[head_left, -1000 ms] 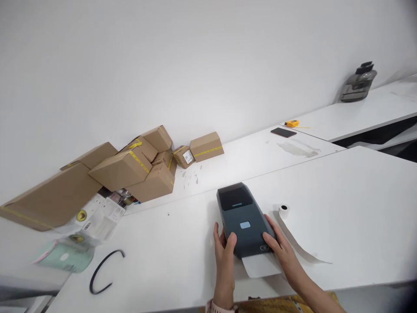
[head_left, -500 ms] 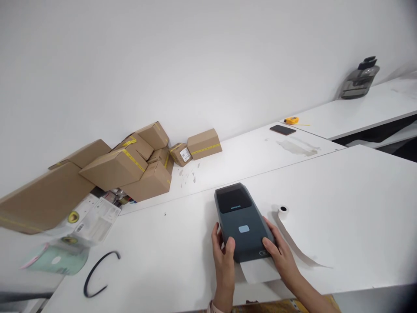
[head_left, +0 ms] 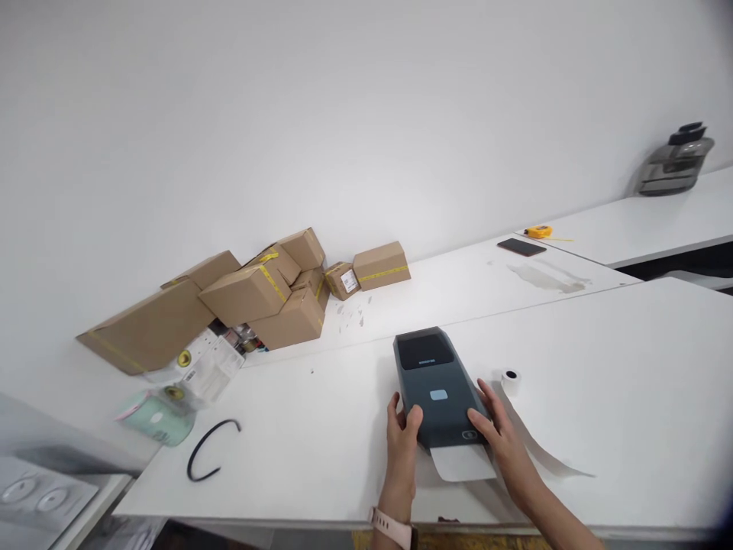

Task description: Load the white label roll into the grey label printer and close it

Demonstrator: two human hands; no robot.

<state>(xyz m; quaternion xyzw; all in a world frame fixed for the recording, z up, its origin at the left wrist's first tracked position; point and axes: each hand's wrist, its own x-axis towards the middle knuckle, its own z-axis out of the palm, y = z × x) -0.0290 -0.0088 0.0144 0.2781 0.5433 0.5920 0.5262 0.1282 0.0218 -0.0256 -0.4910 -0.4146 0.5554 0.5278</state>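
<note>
A dark blue-grey box with a black panel and a small light-blue rectangle lies between my two hands near the table's front edge. My left hand grips its left side, thumb on top. On the opposite side, my right hand holds the lower right corner, its thumb on the top face. A white flap sticks out from the box's near end. Just right of the box stands a small white paper roll, its strip unrolled toward the front.
Cardboard boxes are heaped at the back left, beside plastic packets and a green pouch. A black curved band lies at the left. Farther right are a phone, a yellow tape measure and a bottle.
The view has shifted, so the boxes and table objects appear farther right, and more shows at the lower left. Both hands keep their hold on the dark box.
</note>
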